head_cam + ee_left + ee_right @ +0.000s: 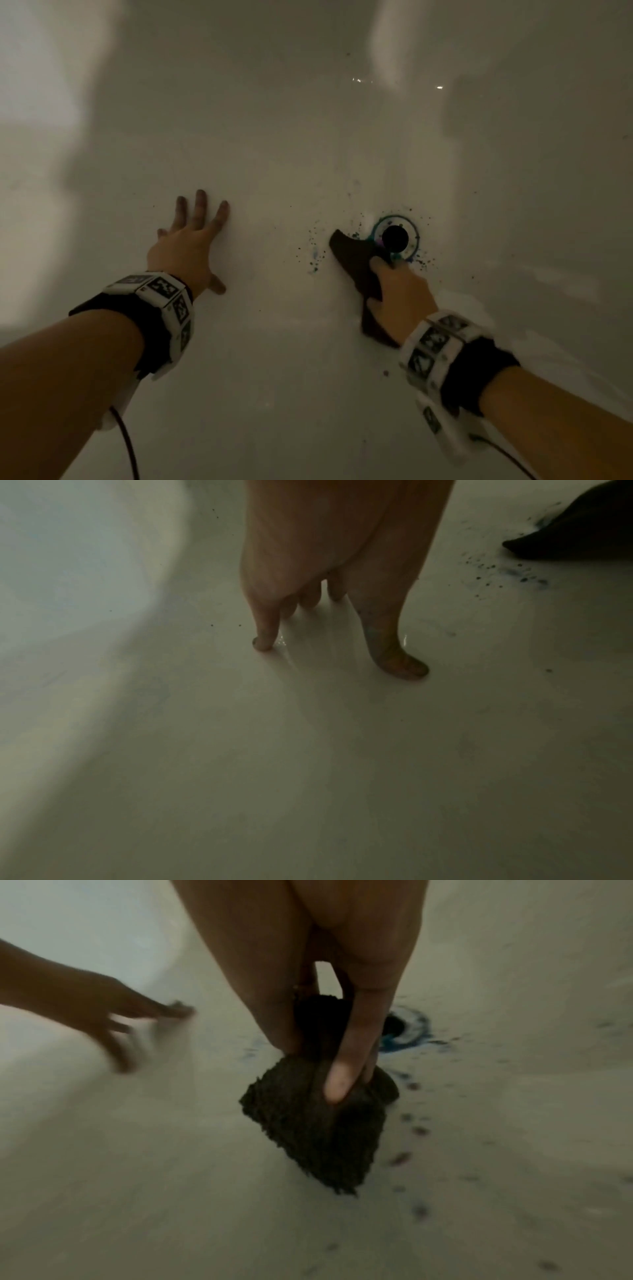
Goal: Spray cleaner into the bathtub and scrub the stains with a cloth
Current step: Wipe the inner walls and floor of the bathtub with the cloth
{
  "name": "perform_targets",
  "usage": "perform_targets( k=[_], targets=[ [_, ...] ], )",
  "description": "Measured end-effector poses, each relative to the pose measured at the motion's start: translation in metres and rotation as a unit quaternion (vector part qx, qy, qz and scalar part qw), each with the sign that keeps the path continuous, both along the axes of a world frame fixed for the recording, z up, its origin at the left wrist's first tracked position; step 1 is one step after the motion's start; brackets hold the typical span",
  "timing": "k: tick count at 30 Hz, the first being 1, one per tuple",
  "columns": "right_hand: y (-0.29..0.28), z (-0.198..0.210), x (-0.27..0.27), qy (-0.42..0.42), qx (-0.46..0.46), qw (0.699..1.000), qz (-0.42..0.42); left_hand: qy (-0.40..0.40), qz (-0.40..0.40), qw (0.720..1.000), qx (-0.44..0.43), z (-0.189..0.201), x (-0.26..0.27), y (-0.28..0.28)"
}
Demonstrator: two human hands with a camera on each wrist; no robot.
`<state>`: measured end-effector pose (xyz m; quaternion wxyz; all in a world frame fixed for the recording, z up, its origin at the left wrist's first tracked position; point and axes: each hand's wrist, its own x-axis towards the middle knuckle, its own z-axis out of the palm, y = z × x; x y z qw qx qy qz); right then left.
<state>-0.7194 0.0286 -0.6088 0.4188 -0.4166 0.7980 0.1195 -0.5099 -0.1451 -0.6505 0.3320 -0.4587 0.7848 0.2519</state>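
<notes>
- The left hand lies spread on the white bathtub floor, fingers straight, fingertips pressing the wet surface, holding nothing.
- Dark and blue stains speckle the floor beside the cloth.
- The right hand grips a dark cloth, pressing it down against the drain.

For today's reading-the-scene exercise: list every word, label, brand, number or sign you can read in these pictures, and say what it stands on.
No readable text anywhere.
The left wristband and the right wristband carry black-and-white square marker patterns: coded signs, not letters or numbers.
The bathtub, the drain and the dark cloth show no label or brand.
</notes>
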Motion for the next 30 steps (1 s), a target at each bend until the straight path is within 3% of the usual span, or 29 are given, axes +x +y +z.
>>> perform_targets(
  k=[4, 7, 13, 16, 19, 21, 24, 26, 30],
  targets=[
    [-0.004, 0.014, 0.063, -0.156, -0.045, 0.980, 0.116, 0.000, -0.005, 1.000, -0.002, 0.001, 0.000, -0.001],
    [-0.028, -0.009, 0.088, -0.152, -0.058, 0.974, 0.155, -0.001, -0.010, 1.000, -0.003, 0.000, 0.001, 0.000],
    [-0.073, -0.031, 0.046, -0.045, -0.148, 0.988, -0.011, 0.008, -0.011, 1.000, -0.010, -0.002, 0.003, -0.001],
    [-0.074, -0.030, -0.002, 0.030, -0.123, 0.984, -0.123, 0.003, -0.005, 1.000, -0.002, -0.003, 0.003, -0.002],
    [-0.071, -0.034, -0.030, 0.068, -0.078, 0.980, -0.171, 0.003, 0.000, 1.000, 0.001, -0.003, 0.003, -0.001],
    [-0.068, -0.030, -0.023, 0.056, -0.110, 0.976, -0.178, 0.005, 0.002, 1.000, 0.002, -0.002, 0.002, -0.001],
    [-0.062, -0.012, 0.018, -0.026, -0.160, 0.975, -0.149, 0.010, -0.001, 1.000, -0.005, -0.002, 0.003, -0.001],
    [-0.061, -0.005, 0.052, -0.086, -0.158, 0.980, -0.080, 0.009, -0.004, 1.000, -0.011, -0.002, 0.003, 0.000],
    [-0.088, -0.018, 0.075, -0.108, -0.127, 0.985, 0.038, 0.012, 0.012, 1.000, -0.007, -0.002, 0.001, 0.000]
  ],
)
